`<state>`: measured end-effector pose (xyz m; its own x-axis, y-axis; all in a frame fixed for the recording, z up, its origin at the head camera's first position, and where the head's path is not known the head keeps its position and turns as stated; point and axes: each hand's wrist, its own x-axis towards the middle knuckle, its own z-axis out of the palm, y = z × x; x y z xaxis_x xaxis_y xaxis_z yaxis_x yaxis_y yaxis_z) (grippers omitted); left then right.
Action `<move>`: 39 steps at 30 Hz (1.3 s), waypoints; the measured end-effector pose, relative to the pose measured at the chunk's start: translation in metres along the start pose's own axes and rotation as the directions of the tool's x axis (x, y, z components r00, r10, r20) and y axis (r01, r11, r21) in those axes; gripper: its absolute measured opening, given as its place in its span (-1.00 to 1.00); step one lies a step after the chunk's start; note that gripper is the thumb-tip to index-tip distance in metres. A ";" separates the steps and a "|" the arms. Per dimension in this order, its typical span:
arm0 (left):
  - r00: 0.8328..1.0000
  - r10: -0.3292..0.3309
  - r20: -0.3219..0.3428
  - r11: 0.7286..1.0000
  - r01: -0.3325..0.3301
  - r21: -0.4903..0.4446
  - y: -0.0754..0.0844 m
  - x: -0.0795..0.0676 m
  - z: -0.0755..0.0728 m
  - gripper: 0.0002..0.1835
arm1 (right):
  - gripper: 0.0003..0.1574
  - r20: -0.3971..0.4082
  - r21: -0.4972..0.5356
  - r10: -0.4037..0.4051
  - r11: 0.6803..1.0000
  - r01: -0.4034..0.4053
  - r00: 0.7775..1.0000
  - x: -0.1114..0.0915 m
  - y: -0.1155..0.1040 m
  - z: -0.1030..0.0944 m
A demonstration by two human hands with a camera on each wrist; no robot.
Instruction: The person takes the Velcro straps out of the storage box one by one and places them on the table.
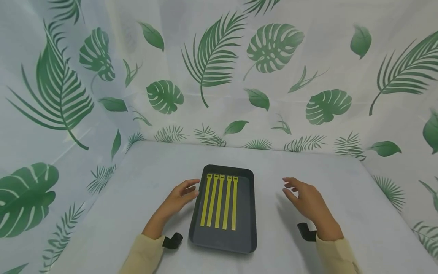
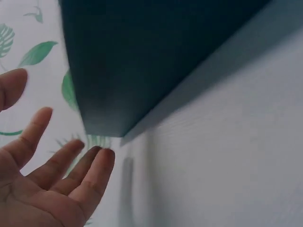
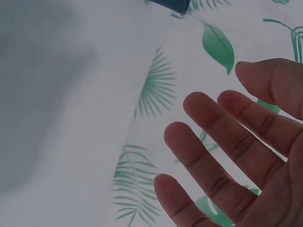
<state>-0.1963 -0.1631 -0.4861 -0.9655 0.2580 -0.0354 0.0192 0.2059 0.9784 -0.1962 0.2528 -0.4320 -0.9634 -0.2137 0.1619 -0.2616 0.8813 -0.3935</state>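
Note:
A dark grey rectangular tray (image 1: 245, 217) lies lengthwise in front of me. Inside it, several yellow straps (image 1: 219, 201) with slotted heads, like reusable cable ties, are laid side by side, heads at the far end. My left hand (image 1: 178, 196) is held by the tray's left side, fingertips right at the rim and fingers loosely bent. In the left wrist view, the tray's dark outer wall (image 2: 142, 61) rises above the spread fingers. Off to the tray's right, my right hand (image 1: 308, 199) hovers with relaxed fingers and nothing in it. Its palm (image 3: 279, 189) shows in the right wrist view.
The tray stands on a white-covered table (image 1: 277, 247). White cloth walls (image 1: 226, 125) printed with green leaves enclose the back and both sides. A black wrist camera (image 1: 173, 241) sits at the left cuff, and another black camera (image 1: 307, 232) at the right.

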 end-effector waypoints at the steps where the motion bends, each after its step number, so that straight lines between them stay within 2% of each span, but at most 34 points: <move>1: 1.000 -0.002 -0.004 1.000 0.001 -0.024 -0.002 0.001 0.002 -0.45 | -0.49 0.004 0.006 -0.009 1.000 0.009 1.000 0.002 -0.001 0.000; 6: 0.999 -0.027 -0.027 0.987 0.023 -0.157 -0.011 0.007 0.011 -0.44 | -0.55 0.031 0.030 -0.068 0.997 0.067 0.997 0.010 -0.008 -0.003; 11: 0.999 -0.018 0.043 0.969 0.028 -0.245 -0.023 0.008 0.010 -0.36 | -0.59 0.065 0.065 -0.125 0.991 0.121 0.990 0.019 -0.017 -0.004; 15: 0.993 0.025 0.116 0.973 0.002 -0.229 -0.034 0.009 0.005 -0.29 | -0.62 0.076 0.088 -0.179 0.981 0.172 0.981 0.026 -0.024 -0.004; 18: 0.989 0.048 0.139 0.980 -0.019 -0.200 -0.039 0.010 0.002 -0.25 | -0.65 0.097 0.096 -0.203 0.976 0.194 0.974 0.032 -0.031 -0.005; 25: 0.987 0.065 0.145 0.983 -0.038 -0.180 -0.043 0.012 0.000 -0.24 | -0.63 0.181 0.090 -0.209 0.977 0.195 0.961 0.047 -0.051 0.000; 32: 0.984 0.080 0.161 0.978 -0.047 -0.202 -0.042 0.012 -0.003 -0.23 | -0.61 0.208 0.116 -0.251 0.966 0.231 0.945 0.060 -0.074 0.005; 39: 0.988 0.040 0.148 0.979 -0.009 -0.205 -0.041 0.011 -0.002 -0.22 | -0.60 0.215 0.154 -0.303 0.949 0.274 0.928 0.070 -0.086 0.013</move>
<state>-0.2084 -0.1708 -0.5260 -0.9148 0.4031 -0.0255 -0.0254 0.0056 0.9997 -0.2422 0.1563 -0.3987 -0.8279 -0.5558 0.0747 -0.5211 0.7132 -0.4689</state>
